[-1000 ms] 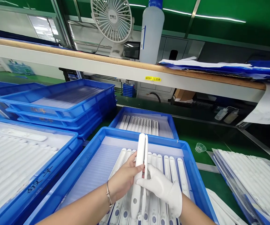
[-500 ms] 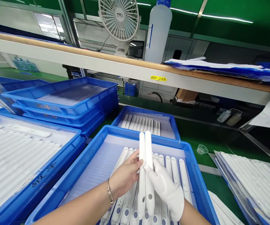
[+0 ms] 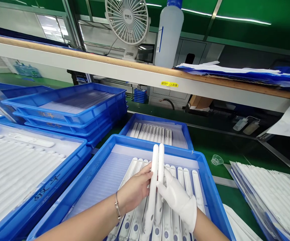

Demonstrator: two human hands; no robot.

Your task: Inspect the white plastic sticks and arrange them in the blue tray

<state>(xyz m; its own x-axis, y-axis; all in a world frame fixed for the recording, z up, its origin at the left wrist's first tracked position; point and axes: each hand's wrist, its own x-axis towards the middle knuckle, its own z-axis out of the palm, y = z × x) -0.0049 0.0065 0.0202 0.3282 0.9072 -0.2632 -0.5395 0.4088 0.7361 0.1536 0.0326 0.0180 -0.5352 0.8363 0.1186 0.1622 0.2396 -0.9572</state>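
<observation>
Over a blue tray (image 3: pixel 139 141), left hand (image 3: pixel 134 191) and gloved right hand (image 3: pixel 179 198) pinch white strips (image 3: pixel 155 158) side by side; repositioning calls for steady, separate grips.

At the top, left of centre, a white fan (image 3: pixel 127 20) stands on a wood-edged shelf (image 3: pixel 145 71), its cord trailing left. Just right of it, a translucent bottle (image 3: pixel 169 36) with a blue cap stands on the same shelf. A yellow label (image 3: pixel 169 84) sits on the shelf's front below. Papers (image 3: pixel 225 69) lie at the upper right. A small clear cup (image 3: pixel 217 159) rests right of centre, and water jugs (image 3: pixel 26 69) show at the upper left.
</observation>
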